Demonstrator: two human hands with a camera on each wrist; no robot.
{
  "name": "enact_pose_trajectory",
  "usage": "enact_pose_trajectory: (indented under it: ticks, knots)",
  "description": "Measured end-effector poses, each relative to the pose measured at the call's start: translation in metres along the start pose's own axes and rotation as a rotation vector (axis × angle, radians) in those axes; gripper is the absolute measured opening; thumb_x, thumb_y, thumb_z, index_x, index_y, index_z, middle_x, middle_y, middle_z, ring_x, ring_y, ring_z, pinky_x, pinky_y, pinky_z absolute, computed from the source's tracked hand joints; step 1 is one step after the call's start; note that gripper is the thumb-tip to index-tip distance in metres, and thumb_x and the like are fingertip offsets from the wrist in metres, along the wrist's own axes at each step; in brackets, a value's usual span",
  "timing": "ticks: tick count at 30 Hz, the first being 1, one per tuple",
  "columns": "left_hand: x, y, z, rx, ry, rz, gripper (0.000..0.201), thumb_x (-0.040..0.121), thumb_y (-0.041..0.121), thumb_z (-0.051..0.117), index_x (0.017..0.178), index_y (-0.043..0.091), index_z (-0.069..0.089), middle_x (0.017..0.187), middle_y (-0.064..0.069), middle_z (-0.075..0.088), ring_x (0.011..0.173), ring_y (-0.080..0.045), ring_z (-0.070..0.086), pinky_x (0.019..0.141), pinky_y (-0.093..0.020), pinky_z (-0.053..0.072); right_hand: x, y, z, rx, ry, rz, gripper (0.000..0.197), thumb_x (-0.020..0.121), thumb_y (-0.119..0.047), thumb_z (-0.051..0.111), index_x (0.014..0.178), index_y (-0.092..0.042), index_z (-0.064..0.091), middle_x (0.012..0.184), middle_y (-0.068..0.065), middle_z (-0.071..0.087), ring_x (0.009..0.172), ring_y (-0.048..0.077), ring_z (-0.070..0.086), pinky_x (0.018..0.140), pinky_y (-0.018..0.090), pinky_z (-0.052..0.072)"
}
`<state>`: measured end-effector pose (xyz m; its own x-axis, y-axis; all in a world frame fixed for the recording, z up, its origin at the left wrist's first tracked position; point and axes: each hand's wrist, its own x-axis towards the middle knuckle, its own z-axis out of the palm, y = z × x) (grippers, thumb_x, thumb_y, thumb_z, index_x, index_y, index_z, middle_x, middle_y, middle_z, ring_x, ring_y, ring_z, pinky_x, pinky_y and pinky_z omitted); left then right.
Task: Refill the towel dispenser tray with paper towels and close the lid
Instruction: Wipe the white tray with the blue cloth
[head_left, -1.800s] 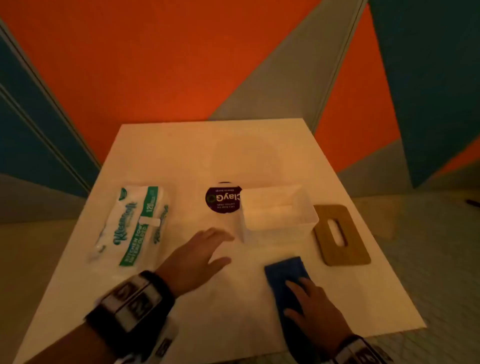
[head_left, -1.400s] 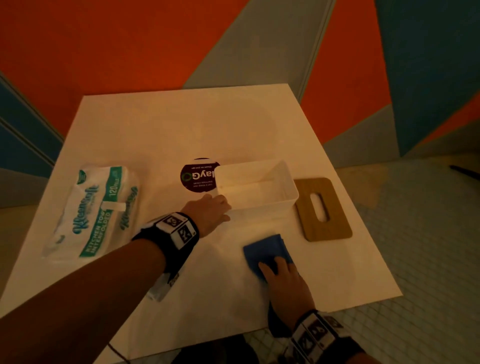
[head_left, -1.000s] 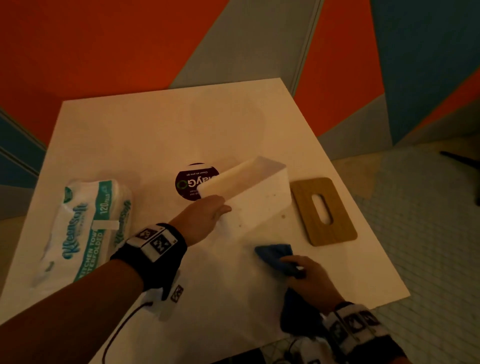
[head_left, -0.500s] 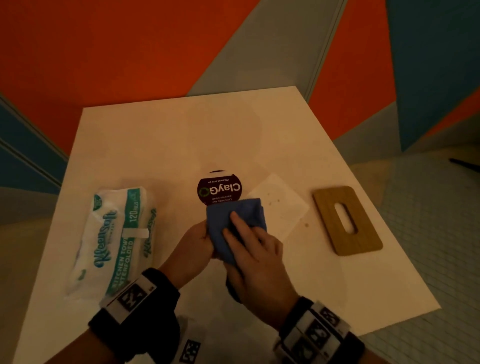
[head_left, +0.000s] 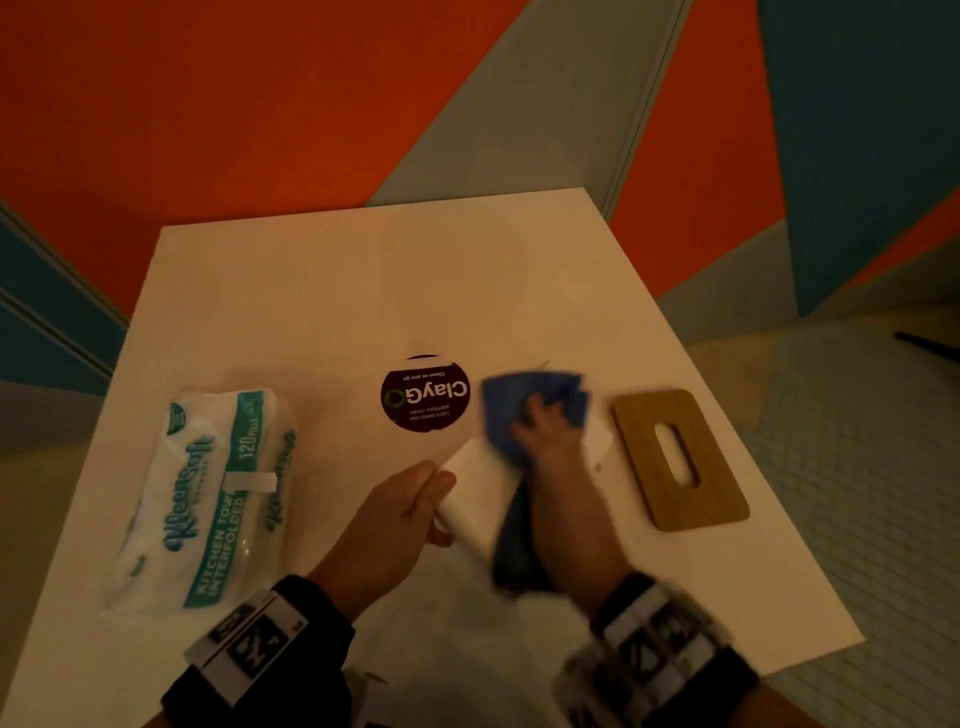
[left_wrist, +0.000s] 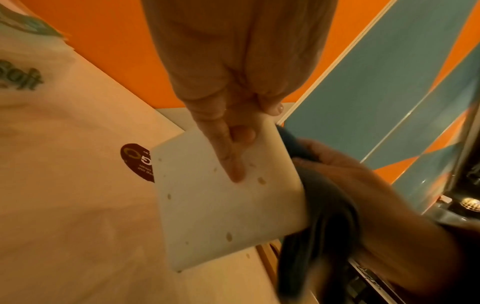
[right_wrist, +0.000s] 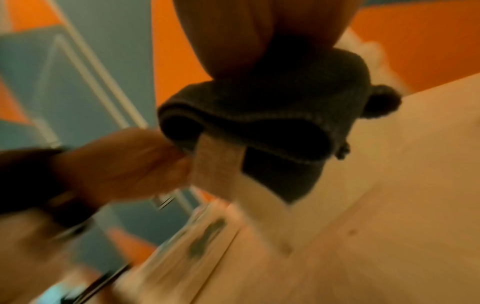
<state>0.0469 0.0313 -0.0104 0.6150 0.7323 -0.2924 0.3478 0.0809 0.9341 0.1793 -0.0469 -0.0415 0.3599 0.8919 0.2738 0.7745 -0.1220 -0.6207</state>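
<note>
head view, nearest first: the left hand (head_left: 387, 525) grips the near end of the white tray (head_left: 475, 499), thumb on one face and fingers under it, holding it tilted off the table (head_left: 322, 291) with its speckled underside turned up. the right hand (head_left: 545, 441) is clenched around a blue cloth (head_left: 535, 400) and presses it against the tray's far end; that hand is blurred, so exactly which part it rubs is hard to tell. to the left lies the sealed pack of paper towels (head_left: 208, 499), untouched, and to the right the wooden lid (head_left: 678, 457) lies flat, well apart from the pack. behind the tray a round dark sticker (head_left: 425, 393) sits on the table. the risk, as i judge it, is the one-ended grip: a hard wipe could lever the tray out of the left fingers, or swing it into the lid just beside it and knock that toward the table's edge.
</note>
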Motion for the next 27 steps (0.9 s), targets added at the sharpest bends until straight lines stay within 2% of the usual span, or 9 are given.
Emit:
enact_pose_trajectory:
  ticks: [3,6,11,15,18,20,22,24,27]
  knots:
    - [0.003,0.004,0.012,-0.030,-0.048,-0.005,0.027,0.095,0.014,0.036,0.080,0.022,0.058,0.069,0.006,0.061,0.061,-0.007,0.060,0.063,-0.025,0.056,-0.030,-0.003,0.004,0.037,-0.152,-0.205,0.051,0.087,-0.010,0.042,0.133,-0.023,0.025,0.154,-0.010,0.011,0.141,0.014,0.010,0.116,0.031,0.004]
    - [0.006,0.008,0.021,-0.023,-0.040,-0.014,0.025,0.094,0.014,0.038,0.072,0.014,0.050,0.077,-0.003,0.054,0.072,-0.014,0.056,0.064,-0.026,0.057,-0.004,0.025,-0.026,-0.067,-0.063,-0.092,0.036,0.086,-0.014,0.047,0.122,-0.014,0.040,0.136,0.019,0.047,0.125,0.038,0.044,0.106,0.048,0.023]
    - [0.007,0.020,0.033,0.010,-0.034,-0.005,0.030,0.093,0.012,0.040,0.065,0.016,0.046,0.067,-0.002,0.045,0.059,-0.009,0.054,0.069,-0.039,0.059,0.026,0.055,-0.052,0.013,0.029,0.259,0.040,0.091,-0.005,0.036,0.131,-0.004,0.040,0.148,0.018,0.027,0.139,0.033,0.019,0.115,0.050,0.017]
    - [0.009,0.019,0.038,-0.088,0.001,-0.044,0.029,0.093,0.010,0.039,0.065,0.007,0.044,0.060,-0.007,0.037,0.044,-0.001,0.048,0.055,-0.022,0.057,-0.027,0.032,-0.028,-0.060,-0.078,-0.135,0.036,0.083,-0.021,0.048,0.117,-0.012,0.049,0.136,0.013,0.038,0.125,0.032,0.038,0.107,0.033,0.031]
    - [0.008,0.021,0.039,-0.102,0.020,-0.031,0.029,0.094,0.007,0.036,0.066,0.005,0.044,0.061,-0.008,0.039,0.050,-0.006,0.049,0.051,-0.014,0.053,-0.052,0.045,-0.020,0.010,-0.225,-0.341,0.031,0.098,-0.026,0.028,0.125,-0.015,0.039,0.139,0.005,0.026,0.132,0.024,0.019,0.114,0.031,0.007]
    - [0.008,0.023,0.038,-0.134,0.042,-0.046,0.029,0.093,0.007,0.038,0.064,0.007,0.043,0.059,-0.009,0.036,0.056,-0.014,0.044,0.053,-0.018,0.056,-0.036,0.063,-0.031,-0.010,-0.147,-0.296,0.033,0.096,-0.033,0.029,0.124,-0.020,0.040,0.142,-0.002,0.027,0.134,0.018,0.018,0.112,0.035,0.014]
    - [0.006,0.027,0.035,-0.135,0.051,-0.040,0.026,0.093,0.009,0.039,0.068,0.006,0.045,0.060,-0.008,0.034,0.058,-0.016,0.041,0.056,-0.023,0.059,-0.013,0.076,-0.046,0.112,0.010,-0.098,0.036,0.097,-0.040,0.024,0.123,-0.025,0.042,0.146,-0.010,0.030,0.133,0.021,0.025,0.113,0.025,0.017]
    - [0.002,0.029,0.034,-0.128,0.049,-0.028,0.024,0.093,0.010,0.038,0.071,0.005,0.047,0.060,-0.008,0.034,0.058,-0.016,0.041,0.056,-0.023,0.059,0.000,0.078,-0.058,0.157,0.148,0.041,0.039,0.094,-0.031,0.026,0.127,-0.018,0.044,0.143,0.004,0.027,0.135,0.032,0.026,0.111,0.016,0.011]
    - [-0.001,0.031,0.032,-0.150,0.060,-0.044,0.026,0.093,0.011,0.037,0.070,0.008,0.048,0.060,-0.008,0.034,0.060,-0.018,0.041,0.056,-0.023,0.059,-0.008,0.054,-0.055,0.144,0.093,0.040,0.043,0.088,-0.030,0.027,0.127,-0.020,0.044,0.145,0.009,0.031,0.136,0.034,0.024,0.115,0.023,0.008]
